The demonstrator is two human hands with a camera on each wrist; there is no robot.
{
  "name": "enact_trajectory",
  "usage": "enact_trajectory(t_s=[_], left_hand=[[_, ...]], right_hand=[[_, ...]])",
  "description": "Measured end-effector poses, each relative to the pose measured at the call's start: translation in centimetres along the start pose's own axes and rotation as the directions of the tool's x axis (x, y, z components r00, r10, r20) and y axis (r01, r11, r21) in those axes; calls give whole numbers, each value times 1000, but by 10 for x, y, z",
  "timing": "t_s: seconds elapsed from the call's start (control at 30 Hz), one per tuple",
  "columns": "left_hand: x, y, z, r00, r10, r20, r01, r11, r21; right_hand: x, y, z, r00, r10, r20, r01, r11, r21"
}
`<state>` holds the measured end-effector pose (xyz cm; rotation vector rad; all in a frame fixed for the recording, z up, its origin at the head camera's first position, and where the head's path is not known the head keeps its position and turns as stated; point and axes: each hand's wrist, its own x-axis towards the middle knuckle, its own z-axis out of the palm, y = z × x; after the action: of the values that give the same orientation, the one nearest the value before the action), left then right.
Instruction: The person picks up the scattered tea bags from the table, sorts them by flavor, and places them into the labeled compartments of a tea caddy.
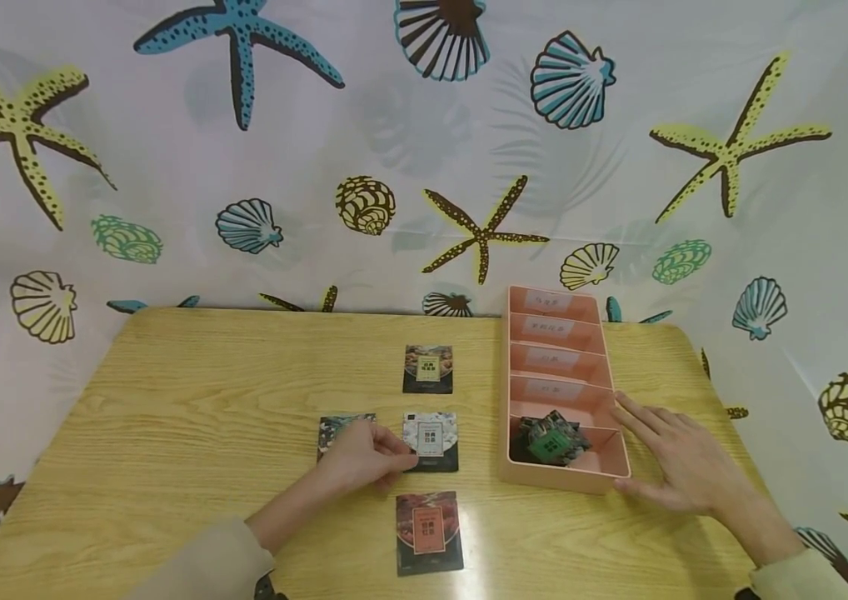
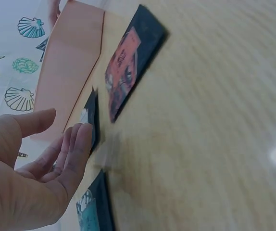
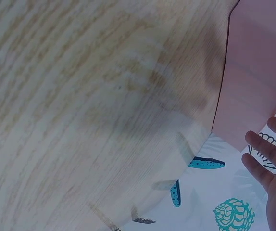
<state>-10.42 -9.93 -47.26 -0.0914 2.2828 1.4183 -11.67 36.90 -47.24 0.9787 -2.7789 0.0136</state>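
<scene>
My left hand (image 1: 364,457) reaches over the table with fingers loosely bent, fingertips at the left edge of a white-labelled tea sachet (image 1: 430,442). In the left wrist view its thumb stands apart from the fingers (image 2: 75,154). Partly hidden beneath that hand lies another tea sachet (image 1: 337,427), whose green label shows in the left wrist view. My right hand (image 1: 682,458) spreads its fingers along the right side of a long pink divided box (image 1: 562,479). Green-labelled sachets (image 1: 553,440) are heaped in the box's nearest compartment.
A yellow-labelled sachet (image 1: 427,369) lies behind the white one, and a red-labelled sachet (image 1: 429,532) in front of it. The box's farther compartments bear paper labels (image 1: 547,302). A curtain (image 1: 304,158) with shells and starfish hangs along the wooden table's (image 1: 192,400) back edge.
</scene>
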Motion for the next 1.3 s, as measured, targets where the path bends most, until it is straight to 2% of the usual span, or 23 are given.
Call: enact_trajectory(t_s=[0.13, 0.3, 0.47, 0.77, 1.07, 1.3], left_hand=[[-11, -8, 1, 1000, -26, -10, 27, 1000, 13], [-26, -16, 2, 997, -79, 26, 81, 996, -48], [-36, -22, 4, 993, -91, 69, 96, 993, -72], [-40, -34, 11, 993, -99, 63, 103, 992, -70], [-39, -32, 17, 991, -128, 26, 129, 989, -73], [-35, -28, 22, 995, -103, 9, 104, 990, -92]], right_hand=[[0, -1, -1, 1000, -1, -4, 1, 1000, -3], [1, -2, -2, 1000, 3, -2, -3, 1000, 6], [1, -2, -3, 1000, -2, -7, 2, 1000, 6], [2, -1, -2, 1000, 5, 10, -5, 1000, -5], [1, -3, -2, 1000, 13, 8, -13, 1000, -8], [1, -2, -1, 1000, 3, -15, -3, 1000, -14]])
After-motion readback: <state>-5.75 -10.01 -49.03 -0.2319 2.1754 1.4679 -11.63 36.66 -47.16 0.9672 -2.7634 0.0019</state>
